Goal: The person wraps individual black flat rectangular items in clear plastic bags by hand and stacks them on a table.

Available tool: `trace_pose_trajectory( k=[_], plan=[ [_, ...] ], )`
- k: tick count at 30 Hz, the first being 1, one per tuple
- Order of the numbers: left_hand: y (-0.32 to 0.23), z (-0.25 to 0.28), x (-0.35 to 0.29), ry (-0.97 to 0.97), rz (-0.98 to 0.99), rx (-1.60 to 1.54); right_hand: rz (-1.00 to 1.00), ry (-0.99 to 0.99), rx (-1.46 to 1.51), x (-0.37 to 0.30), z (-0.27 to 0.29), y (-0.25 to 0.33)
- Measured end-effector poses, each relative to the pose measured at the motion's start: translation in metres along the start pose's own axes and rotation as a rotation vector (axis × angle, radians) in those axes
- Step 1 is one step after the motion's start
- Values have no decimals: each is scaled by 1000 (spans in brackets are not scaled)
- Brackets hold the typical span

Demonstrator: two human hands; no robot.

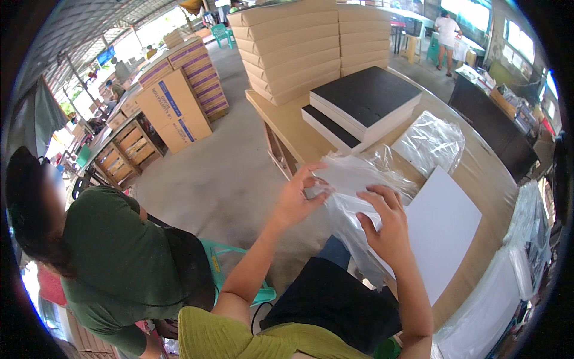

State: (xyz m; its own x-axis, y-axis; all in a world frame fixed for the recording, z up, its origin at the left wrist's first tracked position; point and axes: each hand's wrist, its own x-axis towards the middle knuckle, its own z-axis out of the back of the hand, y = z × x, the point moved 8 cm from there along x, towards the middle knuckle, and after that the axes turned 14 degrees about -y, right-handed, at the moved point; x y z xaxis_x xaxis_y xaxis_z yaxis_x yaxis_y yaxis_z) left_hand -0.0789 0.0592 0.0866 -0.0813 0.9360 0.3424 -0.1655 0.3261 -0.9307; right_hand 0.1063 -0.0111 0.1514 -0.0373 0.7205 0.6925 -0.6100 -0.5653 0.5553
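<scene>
At the table's near left edge, my left hand point(297, 197) pinches the edge of a thin clear plastic bag point(350, 212) between thumb and fingers. My right hand point(387, 226) hovers at the bag's other side, fingers curved and apart, with nothing visible between them. The bag is crumpled and hangs partly over the table edge above my lap. Beside my right hand lies a white sheet point(445, 233), flat on the table. Just beyond the bag, more clear plastic wrapping point(430, 142) lies in a shiny folded pile.
Black-topped white board stacks point(366, 99) stand behind the plastic on the table point(478, 179). Tall piles of brown paper-wrapped packs point(287, 51) rise behind them. A person in a dark green shirt point(128, 251) is close on my left, near a green plastic stool point(224, 263). Cartons point(173, 110) stand farther back.
</scene>
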Motion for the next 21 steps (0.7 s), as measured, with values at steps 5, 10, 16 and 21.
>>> trace_pose_trajectory(
  k=[5, 10, 16, 21],
  plan=[
    [-23, -6, -8, 6, -31, 104, -111, 79, 136, 19, -40, -30],
    [0, -13, -3, 38, -62, 91, -146, -83, 181, 26, -21, -38],
    [18, -15, -5, 81, -60, -89, 36, -96, 140, 27, -27, -5],
    [-26, -36, -9, -32, -527, -203, -125, -110, 105, 13, 6, -29]
  ],
)
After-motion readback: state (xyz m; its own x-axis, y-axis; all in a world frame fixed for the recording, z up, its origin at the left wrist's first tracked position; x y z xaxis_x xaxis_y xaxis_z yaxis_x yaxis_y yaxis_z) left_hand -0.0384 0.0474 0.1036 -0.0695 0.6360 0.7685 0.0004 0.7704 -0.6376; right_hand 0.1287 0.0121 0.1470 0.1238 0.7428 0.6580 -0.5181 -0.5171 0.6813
